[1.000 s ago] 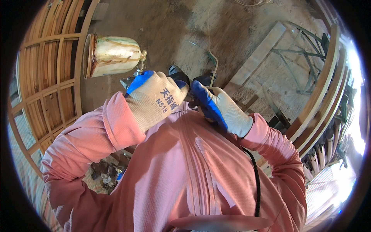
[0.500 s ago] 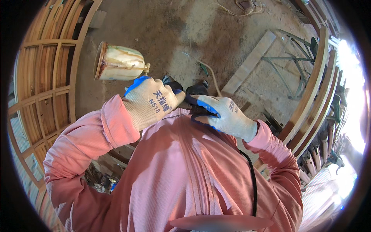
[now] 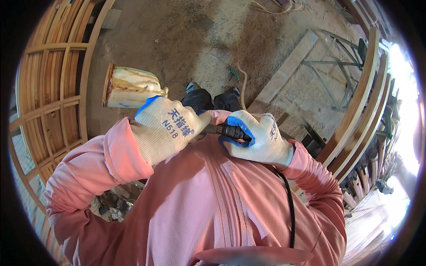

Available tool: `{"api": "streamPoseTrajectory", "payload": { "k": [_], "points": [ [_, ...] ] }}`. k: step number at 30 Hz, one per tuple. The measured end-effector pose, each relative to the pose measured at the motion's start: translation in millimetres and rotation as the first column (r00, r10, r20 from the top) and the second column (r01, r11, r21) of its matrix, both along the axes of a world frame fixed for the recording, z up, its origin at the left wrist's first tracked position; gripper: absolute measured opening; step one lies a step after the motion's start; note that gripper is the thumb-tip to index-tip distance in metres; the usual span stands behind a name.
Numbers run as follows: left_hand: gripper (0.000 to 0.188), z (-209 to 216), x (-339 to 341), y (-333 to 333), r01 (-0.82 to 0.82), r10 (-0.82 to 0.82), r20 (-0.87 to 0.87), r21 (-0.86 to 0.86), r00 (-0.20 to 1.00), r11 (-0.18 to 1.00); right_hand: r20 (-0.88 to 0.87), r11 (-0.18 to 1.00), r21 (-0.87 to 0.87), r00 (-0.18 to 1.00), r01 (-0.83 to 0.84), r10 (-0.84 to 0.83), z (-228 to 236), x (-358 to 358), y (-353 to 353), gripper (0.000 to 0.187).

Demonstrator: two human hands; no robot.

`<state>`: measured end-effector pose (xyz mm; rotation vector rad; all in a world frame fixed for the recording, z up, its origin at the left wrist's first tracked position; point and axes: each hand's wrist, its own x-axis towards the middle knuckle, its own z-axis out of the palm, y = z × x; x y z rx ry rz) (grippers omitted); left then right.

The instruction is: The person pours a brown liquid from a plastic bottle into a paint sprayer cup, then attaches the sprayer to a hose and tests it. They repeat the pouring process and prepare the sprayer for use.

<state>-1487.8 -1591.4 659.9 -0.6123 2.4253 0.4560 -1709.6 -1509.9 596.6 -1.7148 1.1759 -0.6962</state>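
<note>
Centrally, I see the left grip (image 3: 165, 128) closed round a spray gun (image 3: 137, 86), the right grip (image 3: 255, 136) encircling a black fitting (image 3: 233, 131) before the pink jacket (image 3: 191, 190).

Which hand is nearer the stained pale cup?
Left. The left hand is close by, just below and right of the stained pale cup in view; the right hand is farther right, curled around a dark ribbed part.
</note>
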Motion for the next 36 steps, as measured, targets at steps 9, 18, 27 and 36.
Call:
{"api": "streamPoseTrajectory", "payload": {
  "k": [9, 18, 27, 36],
  "points": [
    [0.023, -1, -4, 7, 0.16, -0.178, -0.053, -0.245, 0.983, 0.956, -0.04, 1.0, -0.004, 0.999, -0.009, 0.009, 2, 1, 3, 0.038],
    [0.01, -21, -6, -1, 0.217, -0.224, 0.011, -0.307, 0.974, 0.927, 0.143, 0.92, 0.357, 0.964, 0.161, -0.224, -12, 30, 10, 0.027],
    [0.011, -37, -20, -23, 0.226, -0.223, 0.042, -0.287, 0.974, 0.931, 0.535, 0.848, 0.509, 0.826, -0.15, -0.175, -27, 18, -9, 0.032],
    [0.012, -40, -27, -35, 0.246, -0.252, 0.026, -0.332, 0.967, 0.911, 0.596, 0.411, 0.801, 0.639, -0.434, -0.487, -27, -3, -25, 0.05]
  ]
}}
